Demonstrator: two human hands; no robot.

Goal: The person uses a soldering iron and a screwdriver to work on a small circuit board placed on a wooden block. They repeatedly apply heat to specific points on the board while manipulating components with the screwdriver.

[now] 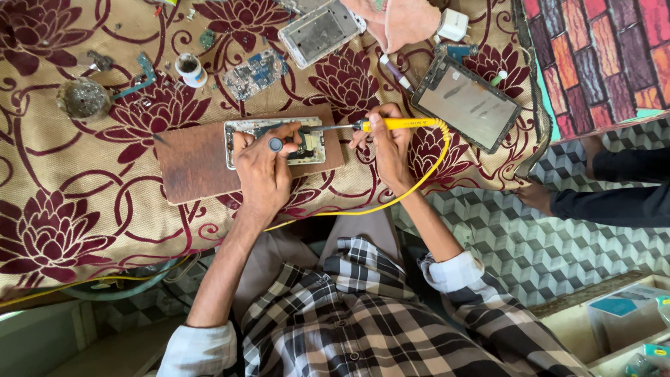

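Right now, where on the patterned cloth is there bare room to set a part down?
Bare cloth lies left of the brown wooden board, below the round grey solder dish. A narrower patch sits between the board's right end and the dark tablet screen. Crowded: above the board, around the blue circuit board and small white pot, and where both hands work.

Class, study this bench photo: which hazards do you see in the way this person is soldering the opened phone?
1. The yellow cord loops off the table edge by the right hand; a snag might jerk the soldering iron.
2. The left hand rests on the opened phone close to the iron's tip, so a slip could burn fingers.
3. The patterned cloth surrounds the wooden board; a dropped iron may scorch it.
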